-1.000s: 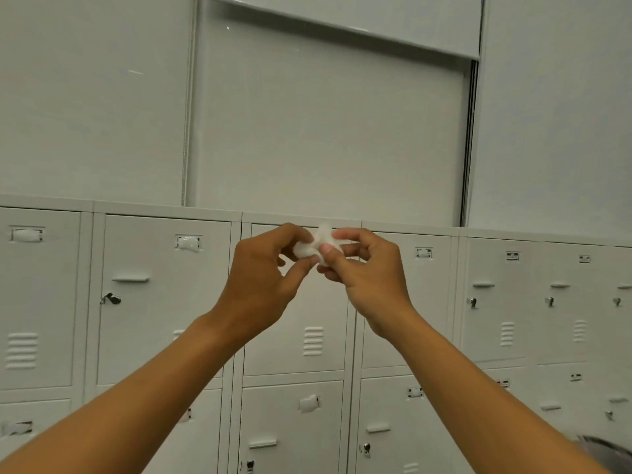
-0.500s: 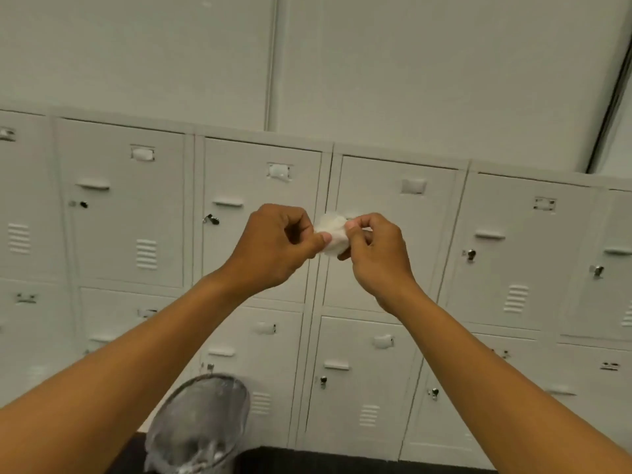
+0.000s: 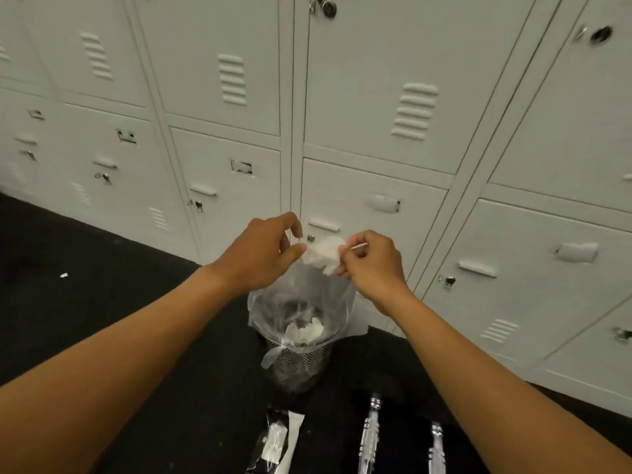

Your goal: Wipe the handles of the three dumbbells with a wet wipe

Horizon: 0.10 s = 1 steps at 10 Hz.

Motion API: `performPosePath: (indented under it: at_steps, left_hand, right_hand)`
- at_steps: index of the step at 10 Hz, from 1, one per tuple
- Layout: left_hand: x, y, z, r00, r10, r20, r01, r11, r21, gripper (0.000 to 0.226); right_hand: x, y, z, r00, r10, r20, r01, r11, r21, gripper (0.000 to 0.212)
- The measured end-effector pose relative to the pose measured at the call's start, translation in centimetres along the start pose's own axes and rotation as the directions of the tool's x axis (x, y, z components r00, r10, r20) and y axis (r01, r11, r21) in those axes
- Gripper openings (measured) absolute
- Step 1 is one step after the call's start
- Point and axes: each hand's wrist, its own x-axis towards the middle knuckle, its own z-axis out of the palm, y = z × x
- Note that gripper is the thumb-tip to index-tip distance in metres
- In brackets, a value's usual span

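A crumpled white wet wipe point(image 3: 323, 254) hangs between my two hands at chest height. My left hand point(image 3: 260, 254) pinches its left edge and my right hand point(image 3: 371, 265) pinches its right edge. The wipe sits directly above a mesh bin. On the black floor near me lie two chrome dumbbell handles point(image 3: 371, 436) point(image 3: 436, 449), their dark ends hard to make out. A third handle point(image 3: 273, 443) lies further left with an opened wipe packet point(image 3: 290, 439) on it.
A black mesh waste bin point(image 3: 301, 364) with a clear liner holds white scraps, just in front of the dumbbells. White metal lockers point(image 3: 376, 114) fill the wall behind it. The floor is black carpet point(image 3: 85, 285).
My view has tilted down from the lockers to the floor, bringing the bin and dumbbells into sight. Both hands still hold the wipe, which has spread slightly wider between them.
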Motion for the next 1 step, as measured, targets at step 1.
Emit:
performPosePath:
  at_steps: [1]
  left_hand:
    - [0.00,-4.43,2.86,0.992,-0.115,0.048,0.114,0.993,0.022,0.015]
  right_hand:
    - [2.59,6.42,4.01,0.942,0.203,0.267,-0.131,0.956,-0.264,0.016]
